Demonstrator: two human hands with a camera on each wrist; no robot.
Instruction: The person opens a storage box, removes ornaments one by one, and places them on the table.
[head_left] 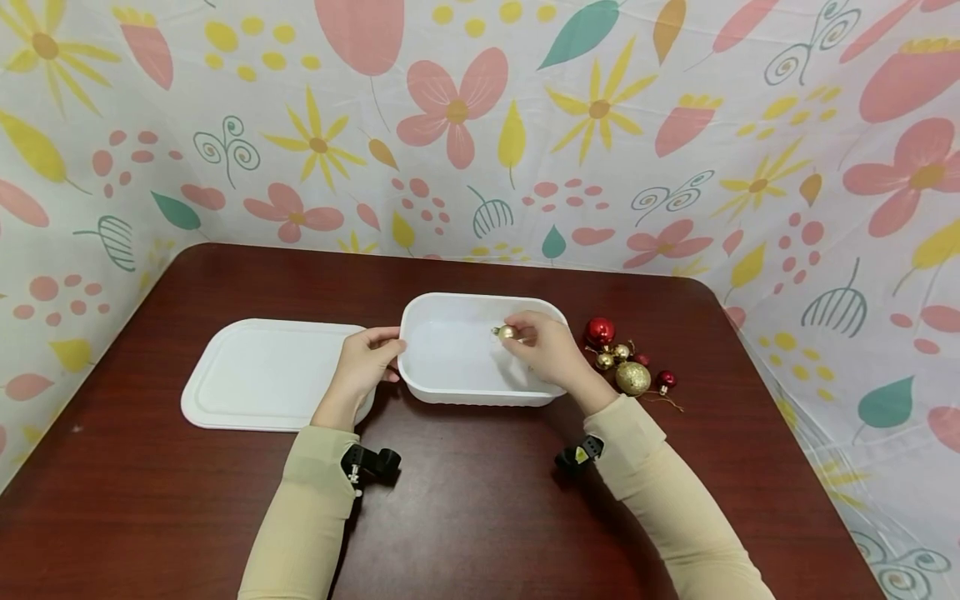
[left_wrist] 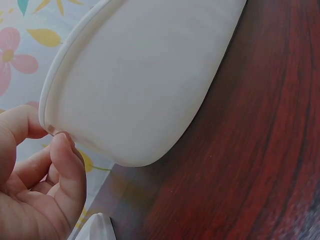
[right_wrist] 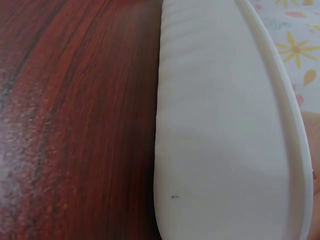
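Observation:
A white rectangular plastic box [head_left: 450,354] stands on the table. My left hand [head_left: 365,358] pinches its left rim between thumb and fingers; the left wrist view shows the thumb [left_wrist: 67,165] against the box's wall [left_wrist: 140,90]. Over the right half of the box, below rim height in the head view, my right hand [head_left: 551,343] holds a small gold Christmas bauble [head_left: 507,332] by its fingertips, the cap pointing left. In the right wrist view the box's long side wall [right_wrist: 220,120] hides nearly all of that hand and the bauble.
Left of the box lies a flat white lid [head_left: 258,375], partly under my left forearm. Several baubles lie to the right: a shiny red one [head_left: 600,331], a glittery gold one [head_left: 633,378], smaller gold and red ones, and a small red one [head_left: 666,379] with a string. Patterned cloth hangs behind the table.

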